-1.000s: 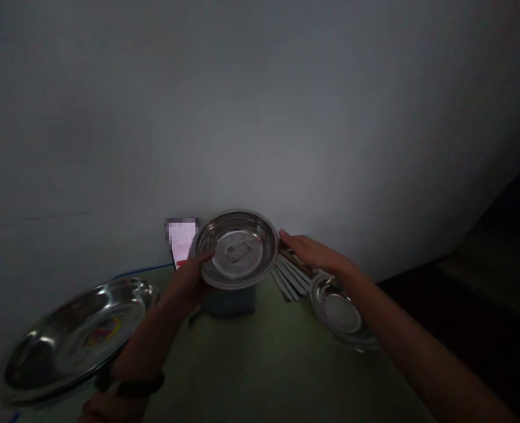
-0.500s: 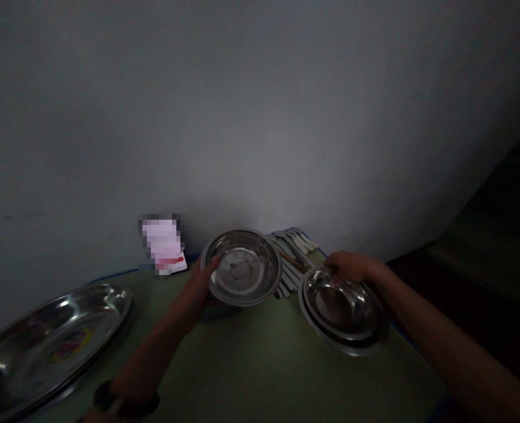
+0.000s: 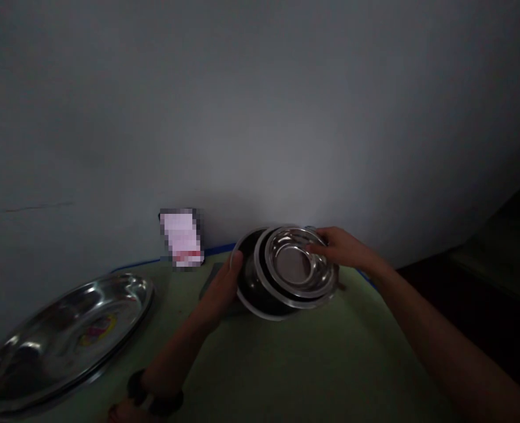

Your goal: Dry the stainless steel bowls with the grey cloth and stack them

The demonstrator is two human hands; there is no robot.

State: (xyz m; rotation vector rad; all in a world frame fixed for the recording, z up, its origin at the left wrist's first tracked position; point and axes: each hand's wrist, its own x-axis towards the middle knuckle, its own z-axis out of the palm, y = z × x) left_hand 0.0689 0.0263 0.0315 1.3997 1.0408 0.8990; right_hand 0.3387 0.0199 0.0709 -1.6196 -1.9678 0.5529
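Note:
Held by its left rim, a larger metal bowl [image 3: 253, 294] is in my left hand [image 3: 224, 285], thumb over the edge. My right hand [image 3: 339, 245] grips the right rim of two smaller nested metal bowls [image 3: 294, 264]. These tilt over the larger bowl and overlap its opening; whether they rest on its inside I cannot tell. The bowls hide most of the cutlery behind them. Under my left hand, a grey flat thing [image 3: 211, 282] shows in part on the table.
On the left of the green table [image 3: 260, 370] lie stacked oval metal trays [image 3: 34, 352], a colourful label in the top one. A phone-like item [image 3: 183, 238], blurred out, leans on the grey wall [image 3: 260, 117]. Blue edging [image 3: 220, 249] runs along the table's back.
The two smaller bowls in my right hand have moved left, over the larger bowl. My left hand has tilted the larger bowl toward them. The cutlery is now mostly covered.

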